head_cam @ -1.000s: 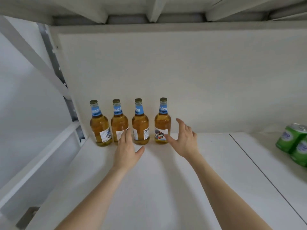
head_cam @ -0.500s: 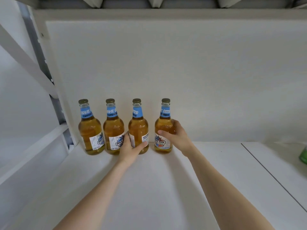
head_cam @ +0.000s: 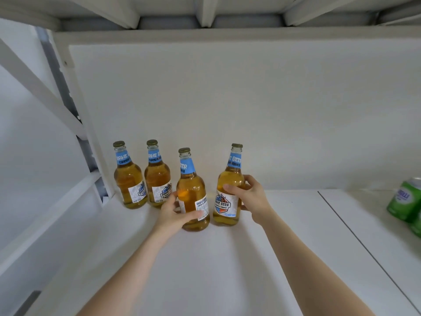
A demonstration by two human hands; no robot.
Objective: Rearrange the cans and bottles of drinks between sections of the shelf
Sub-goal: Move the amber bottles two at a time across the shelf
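Several amber beer bottles with blue neck labels are on the white shelf (head_cam: 205, 270). Two of them, the leftmost bottle (head_cam: 127, 179) and the one beside it (head_cam: 157, 176), stand upright at the back left corner. My left hand (head_cam: 175, 215) grips the third bottle (head_cam: 192, 192) around its lower body; this one is pulled forward out of the row. My right hand (head_cam: 248, 197) grips the fourth bottle (head_cam: 227, 190) around its middle, and it tilts slightly to the right.
Green cans (head_cam: 404, 199) sit at the right edge, past a seam (head_cam: 355, 238) between shelf boards. A white back panel (head_cam: 227, 110) closes the rear. A metal upright and diagonal brace (head_cam: 38, 87) frame the left side. Shelf beams run overhead.
Both hands went from open and reaching to gripping the two right-hand bottles. Those bottles have come forward out of the row; the right one now tilts.
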